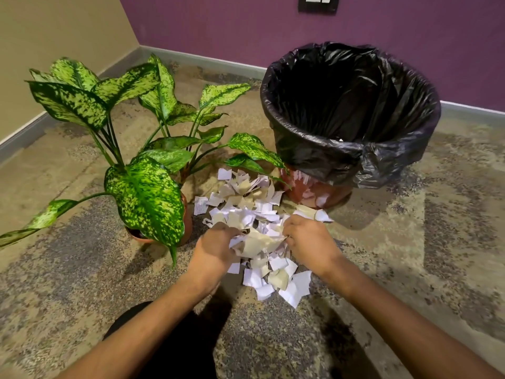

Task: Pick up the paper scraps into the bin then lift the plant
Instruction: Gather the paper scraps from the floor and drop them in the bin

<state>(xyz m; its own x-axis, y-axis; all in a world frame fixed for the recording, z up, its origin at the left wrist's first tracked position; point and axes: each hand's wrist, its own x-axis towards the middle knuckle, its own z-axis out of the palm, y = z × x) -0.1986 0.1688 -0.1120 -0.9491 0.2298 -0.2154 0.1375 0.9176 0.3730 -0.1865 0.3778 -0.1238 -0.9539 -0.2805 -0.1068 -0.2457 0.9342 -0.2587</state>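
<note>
With the left hand (216, 246) and right hand (308, 242) curled around a loose clump of paper scraps (254, 214), seemingly gripping it, pieces may spill short of the bin (352, 149).

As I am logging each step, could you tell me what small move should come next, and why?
Probably lift the gathered handful toward the bin: the left hand and right hand already grip paper scraps between them, and the lined bin stands open beyond.
</note>
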